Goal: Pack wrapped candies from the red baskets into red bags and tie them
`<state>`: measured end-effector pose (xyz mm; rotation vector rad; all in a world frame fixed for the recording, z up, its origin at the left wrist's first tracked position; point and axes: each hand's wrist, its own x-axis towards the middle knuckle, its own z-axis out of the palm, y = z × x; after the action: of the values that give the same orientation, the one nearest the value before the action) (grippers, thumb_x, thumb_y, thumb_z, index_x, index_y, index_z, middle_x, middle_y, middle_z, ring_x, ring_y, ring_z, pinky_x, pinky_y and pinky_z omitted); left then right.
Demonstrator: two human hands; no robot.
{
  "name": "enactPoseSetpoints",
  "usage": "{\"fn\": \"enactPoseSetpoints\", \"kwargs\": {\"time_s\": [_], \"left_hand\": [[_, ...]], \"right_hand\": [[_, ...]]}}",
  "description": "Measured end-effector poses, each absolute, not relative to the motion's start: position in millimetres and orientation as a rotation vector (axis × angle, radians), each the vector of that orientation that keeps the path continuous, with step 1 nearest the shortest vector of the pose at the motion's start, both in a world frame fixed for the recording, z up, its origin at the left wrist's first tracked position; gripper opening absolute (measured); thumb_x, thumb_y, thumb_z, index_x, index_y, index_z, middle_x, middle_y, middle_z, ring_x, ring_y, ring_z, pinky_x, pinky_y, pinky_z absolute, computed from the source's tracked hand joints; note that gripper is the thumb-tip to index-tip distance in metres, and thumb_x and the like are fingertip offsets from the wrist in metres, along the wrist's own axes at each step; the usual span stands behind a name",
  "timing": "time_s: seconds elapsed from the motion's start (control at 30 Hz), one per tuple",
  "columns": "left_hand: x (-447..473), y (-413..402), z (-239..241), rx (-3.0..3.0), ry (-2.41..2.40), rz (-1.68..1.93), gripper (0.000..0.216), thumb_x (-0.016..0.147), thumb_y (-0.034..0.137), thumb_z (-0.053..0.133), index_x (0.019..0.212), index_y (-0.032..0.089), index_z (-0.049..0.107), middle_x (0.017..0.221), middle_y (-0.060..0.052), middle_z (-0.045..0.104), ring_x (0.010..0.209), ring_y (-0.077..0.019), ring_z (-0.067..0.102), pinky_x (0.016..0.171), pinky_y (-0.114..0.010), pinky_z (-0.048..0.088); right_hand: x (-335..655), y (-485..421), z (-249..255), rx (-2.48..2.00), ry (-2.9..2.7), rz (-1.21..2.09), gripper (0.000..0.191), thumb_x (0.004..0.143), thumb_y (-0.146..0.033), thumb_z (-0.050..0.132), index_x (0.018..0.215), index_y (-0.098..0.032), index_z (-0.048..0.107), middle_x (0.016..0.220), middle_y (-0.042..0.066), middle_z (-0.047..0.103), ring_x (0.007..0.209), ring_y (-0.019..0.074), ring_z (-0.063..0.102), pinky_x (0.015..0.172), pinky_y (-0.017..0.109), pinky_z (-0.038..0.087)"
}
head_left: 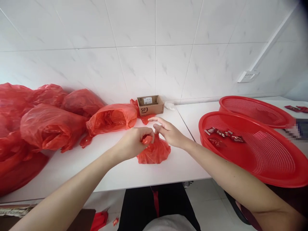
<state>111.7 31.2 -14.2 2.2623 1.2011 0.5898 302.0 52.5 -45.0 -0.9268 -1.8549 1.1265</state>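
A small red plastic bag [155, 152] stands on the white table in front of me, its top gathered up between my hands. My left hand [136, 142] is closed on the gathered top, and a twist of red plastic pokes out between its fingers. At the other side of the bag's neck is my right hand [169, 132], index finger stretched out and thumb apart from it. Whether the right thumb touches the plastic, I cannot tell.
Several filled red bags [55, 125] crowd the table's left side. An open-mouthed red bag [113, 117] lies beside a small cardboard box [150, 106] near the tiled wall. On the right, a red perforated basket [271, 154] holds several small red packets [226, 133]; another red basket [255, 104] stands behind.
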Motion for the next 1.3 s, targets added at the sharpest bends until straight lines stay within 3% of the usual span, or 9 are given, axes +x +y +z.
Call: {"fn": "enactPoseSetpoints", "kwargs": {"time_s": [0.17, 0.27, 0.47, 0.63, 0.8, 0.97, 1.1, 1.2, 1.3], "left_hand": [[112, 35, -31, 2.499, 1.180, 1.088, 0.022, 0.074, 0.002, 0.044, 0.083, 0.020, 0.054, 0.093, -0.002, 0.059, 0.077, -0.0140, 0.056, 0.064, -0.026, 0.045], [112, 36, -33, 2.516, 1.063, 1.172, 0.018, 0.084, 0.008, 0.049, 0.092, 0.020, 0.058, 0.098, -0.004, 0.059, 0.088, -0.0152, 0.059, 0.074, -0.028, 0.048], [71, 31, -46, 2.456, 1.170, 0.953, 0.024, 0.097, 0.031, 0.045, 0.106, 0.024, 0.066, 0.110, -0.003, 0.066, 0.101, -0.0177, 0.060, 0.087, -0.030, 0.047], [20, 4, -81, 2.152, 1.522, 0.778, 0.035, 0.094, 0.049, 0.046, 0.083, 0.026, 0.070, 0.104, -0.003, 0.068, 0.098, -0.0233, 0.061, 0.084, -0.034, 0.048], [41, -12, -88, 1.948, 1.595, 0.740, 0.046, 0.095, 0.054, 0.038, 0.072, 0.024, 0.064, 0.112, -0.003, 0.064, 0.101, -0.0242, 0.059, 0.090, -0.039, 0.047], [72, 13, -92, 2.205, 1.403, 0.869, 0.041, 0.098, 0.048, 0.030, 0.097, 0.023, 0.062, 0.119, -0.009, 0.060, 0.112, -0.0251, 0.054, 0.097, -0.044, 0.045], [74, 47, -119, 2.398, 1.292, 0.877, 0.050, 0.086, 0.061, 0.051, 0.113, 0.019, 0.055, 0.131, -0.016, 0.054, 0.122, -0.0315, 0.050, 0.102, -0.050, 0.040], [72, 61, -140, 2.358, 1.269, 0.838, 0.066, 0.077, 0.064, 0.062, 0.126, 0.020, 0.049, 0.113, -0.012, 0.065, 0.107, -0.0308, 0.060, 0.095, -0.050, 0.046], [70, 52, -152, 2.298, 1.308, 0.896, 0.059, 0.085, 0.059, 0.056, 0.129, 0.022, 0.049, 0.105, -0.009, 0.067, 0.101, -0.0269, 0.062, 0.090, -0.044, 0.049]], "right_hand": [[298, 49, -56, -0.841, -1.835, 1.370, 0.033, 0.093, -0.023, 0.049, 0.126, -0.025, 0.053, 0.058, -0.008, 0.044, 0.049, 0.0098, 0.039, 0.052, 0.025, 0.036], [300, 44, -50, -0.736, -1.825, 1.376, 0.016, 0.093, -0.026, 0.050, 0.101, -0.020, 0.063, 0.077, -0.002, 0.058, 0.066, 0.0110, 0.052, 0.063, 0.026, 0.042], [332, 41, -44, -0.943, -1.935, 1.141, 0.026, 0.094, -0.039, 0.050, 0.081, -0.019, 0.062, 0.091, 0.003, 0.070, 0.089, 0.0170, 0.063, 0.082, 0.031, 0.044], [370, 64, -83, -1.290, -1.530, 1.082, 0.024, 0.084, -0.037, 0.059, 0.070, -0.018, 0.061, 0.081, 0.006, 0.074, 0.082, 0.0193, 0.066, 0.080, 0.033, 0.047], [352, 84, -115, -1.297, -1.311, 1.076, 0.027, 0.088, -0.045, 0.049, 0.082, -0.020, 0.055, 0.087, 0.006, 0.072, 0.074, 0.0171, 0.068, 0.072, 0.032, 0.051], [319, 79, -124, -1.275, -1.293, 1.014, 0.031, 0.090, -0.050, 0.044, 0.093, -0.021, 0.054, 0.097, 0.005, 0.068, 0.079, 0.0162, 0.067, 0.073, 0.031, 0.052], [299, 60, -150, -1.287, -1.398, 0.998, 0.040, 0.082, -0.046, 0.061, 0.114, -0.024, 0.054, 0.117, 0.006, 0.063, 0.093, 0.0189, 0.064, 0.084, 0.036, 0.050], [291, 44, -166, -1.314, -1.507, 0.973, 0.055, 0.078, -0.042, 0.067, 0.127, -0.026, 0.047, 0.125, 0.007, 0.060, 0.105, 0.0208, 0.061, 0.091, 0.039, 0.049], [289, 33, -171, -1.348, -1.565, 0.938, 0.060, 0.078, -0.039, 0.069, 0.131, -0.027, 0.044, 0.119, 0.006, 0.062, 0.111, 0.0220, 0.059, 0.097, 0.041, 0.047]]}}
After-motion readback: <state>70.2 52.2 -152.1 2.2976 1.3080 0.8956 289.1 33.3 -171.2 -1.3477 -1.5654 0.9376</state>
